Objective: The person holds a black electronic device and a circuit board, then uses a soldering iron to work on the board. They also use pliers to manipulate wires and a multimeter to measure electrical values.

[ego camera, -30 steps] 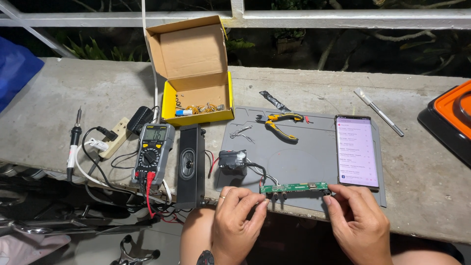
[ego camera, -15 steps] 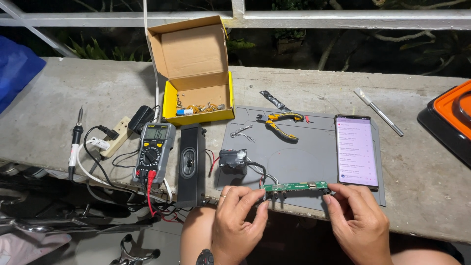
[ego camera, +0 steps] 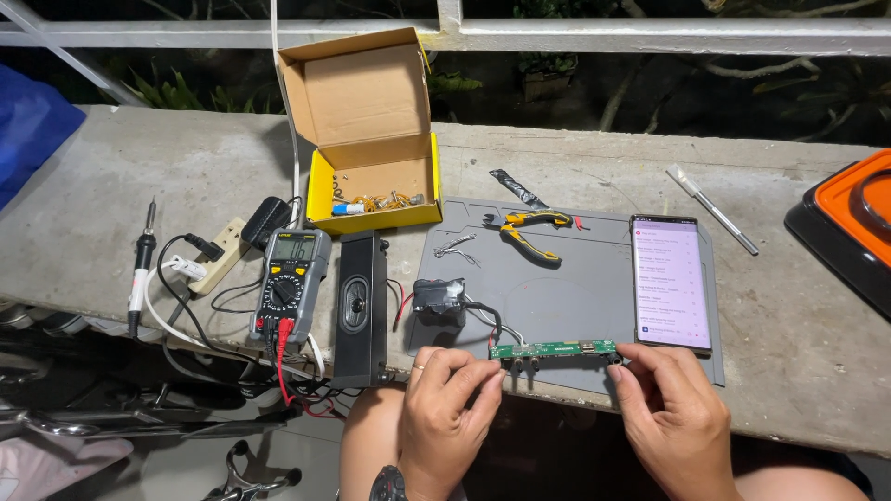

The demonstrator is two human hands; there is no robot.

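Across the frame we see a concrete surface; on it, right of centre, lies a grey work mat. At lower centre we hold a narrow green circuit board over the mat's near edge. Our left hand pinches its left end, fingers curled shut; our right hand pinches the right end likewise. Gripping only the edges and keeping the board level, wires slack, seems best.

Circuit board at mat's near edge; phone right; multimeter, speaker left; box behind.
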